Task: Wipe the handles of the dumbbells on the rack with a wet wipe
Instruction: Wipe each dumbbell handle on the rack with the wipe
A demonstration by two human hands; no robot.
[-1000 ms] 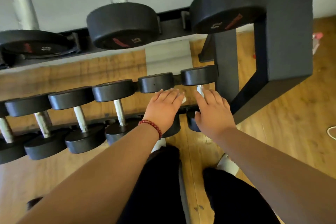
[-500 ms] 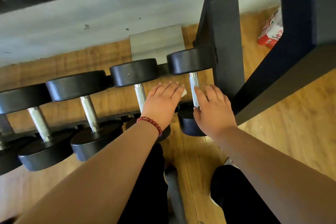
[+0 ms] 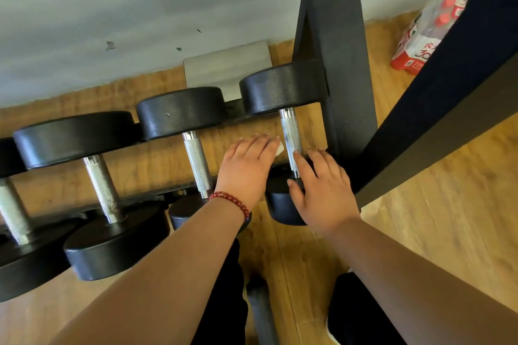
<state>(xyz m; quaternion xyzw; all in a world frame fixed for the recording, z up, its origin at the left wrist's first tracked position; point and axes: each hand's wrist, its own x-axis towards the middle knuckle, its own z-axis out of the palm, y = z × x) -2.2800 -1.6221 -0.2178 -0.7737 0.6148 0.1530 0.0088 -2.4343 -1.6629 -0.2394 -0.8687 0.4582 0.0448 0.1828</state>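
Note:
Several black dumbbells with knurled steel handles lie on the lowest rack tier. My left hand (image 3: 246,168), with a red bead bracelet, hovers between the last two handles. It holds a white wet wipe (image 3: 279,147) under its straight fingers; only a corner of the wipe shows, and the thumb is hidden. My right hand (image 3: 322,190) rests on the near head of the rightmost dumbbell (image 3: 283,87), fingers straight, index finger touching its handle (image 3: 291,134). The neighbouring handle (image 3: 197,162) lies just left of my left hand.
The rack's black upright (image 3: 344,78) and slanted side beam (image 3: 437,109) stand close on the right. A shrink-wrapped pack of red-capped bottles (image 3: 426,36) sits on the wooden floor at far right. A white wall runs behind the rack. My dark-trousered legs are below.
The view has dropped and closed in on the lowest tier; the upper dumbbells have left the view. Both hands keep almost the same places by the rightmost dumbbell.

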